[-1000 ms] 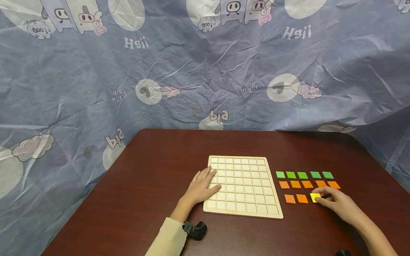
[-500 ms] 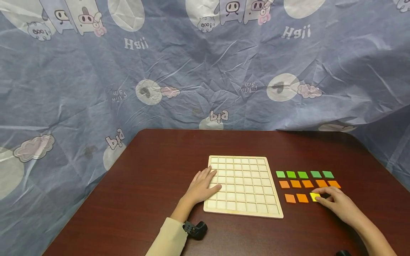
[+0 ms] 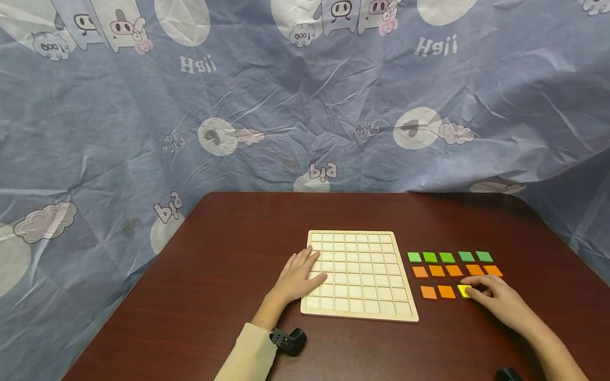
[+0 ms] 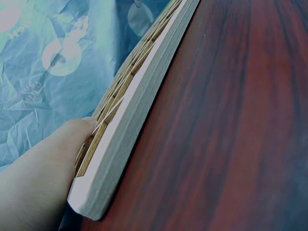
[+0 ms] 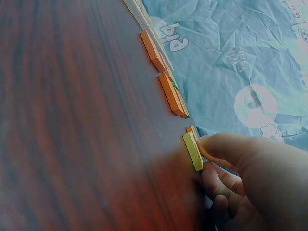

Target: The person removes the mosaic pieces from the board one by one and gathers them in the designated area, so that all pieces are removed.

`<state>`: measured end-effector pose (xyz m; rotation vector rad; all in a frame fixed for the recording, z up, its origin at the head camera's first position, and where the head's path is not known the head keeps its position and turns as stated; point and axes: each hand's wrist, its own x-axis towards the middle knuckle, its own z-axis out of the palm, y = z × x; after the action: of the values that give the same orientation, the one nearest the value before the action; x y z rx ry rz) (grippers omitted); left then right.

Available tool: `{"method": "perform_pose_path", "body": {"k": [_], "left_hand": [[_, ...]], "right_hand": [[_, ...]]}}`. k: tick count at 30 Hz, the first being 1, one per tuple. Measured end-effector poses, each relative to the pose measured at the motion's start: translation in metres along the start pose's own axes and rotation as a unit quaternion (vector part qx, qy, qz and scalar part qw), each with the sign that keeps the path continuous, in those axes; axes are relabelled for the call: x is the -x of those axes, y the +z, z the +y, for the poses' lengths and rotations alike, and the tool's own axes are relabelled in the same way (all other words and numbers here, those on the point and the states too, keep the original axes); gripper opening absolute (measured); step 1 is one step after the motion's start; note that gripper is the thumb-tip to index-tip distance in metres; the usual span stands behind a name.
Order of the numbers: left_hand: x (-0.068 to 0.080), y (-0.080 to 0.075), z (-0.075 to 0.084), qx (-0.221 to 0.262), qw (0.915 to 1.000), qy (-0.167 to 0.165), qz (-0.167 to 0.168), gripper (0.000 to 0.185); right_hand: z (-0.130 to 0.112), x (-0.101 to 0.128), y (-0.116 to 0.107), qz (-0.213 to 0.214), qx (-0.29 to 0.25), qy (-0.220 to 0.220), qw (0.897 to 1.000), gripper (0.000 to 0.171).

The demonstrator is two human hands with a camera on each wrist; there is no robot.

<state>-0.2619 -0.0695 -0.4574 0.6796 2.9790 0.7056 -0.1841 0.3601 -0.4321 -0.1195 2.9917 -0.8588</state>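
Observation:
In the head view, my left hand (image 3: 294, 278) rests on the left edge of a pale wooden grid board (image 3: 359, 275), its fingers spread. The left wrist view shows the thumb (image 4: 53, 154) against the board's edge (image 4: 134, 110). To the right of the board, my right hand (image 3: 500, 301) pinches a small yellow square tile (image 3: 463, 290) between thumb and fingers. That tile sits at the right end of the nearest row, beside two orange tiles (image 3: 446, 292). In the right wrist view the thumb touches the yellow tile (image 5: 192, 151), and the fingers are partly hidden behind it.
Behind the yellow tile lies a row of several orange tiles (image 3: 454, 271), then a row of several green tiles (image 3: 446, 257). A dark red-brown table (image 3: 229, 254) carries everything. A blue patterned cloth (image 3: 267, 95) hangs behind it. A black strap device (image 3: 289, 341) is on the left wrist.
The head view has shifted slightly. My right thumb covers a little more of the yellow tile, which stays at the end of its row. The left hand keeps its place on the board.

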Motion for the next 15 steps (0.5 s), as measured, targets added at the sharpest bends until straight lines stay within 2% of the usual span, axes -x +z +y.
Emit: {"method": "perform_pose_path", "body": {"k": [15], "left_hand": [[-0.0006,0.0002,-0.001,0.006,1.0,0.001,0.002,0.065]], "right_hand": [[-0.0001,0.0007,0.0027,0.025,-0.002,0.008,1.0,0.041]]}}
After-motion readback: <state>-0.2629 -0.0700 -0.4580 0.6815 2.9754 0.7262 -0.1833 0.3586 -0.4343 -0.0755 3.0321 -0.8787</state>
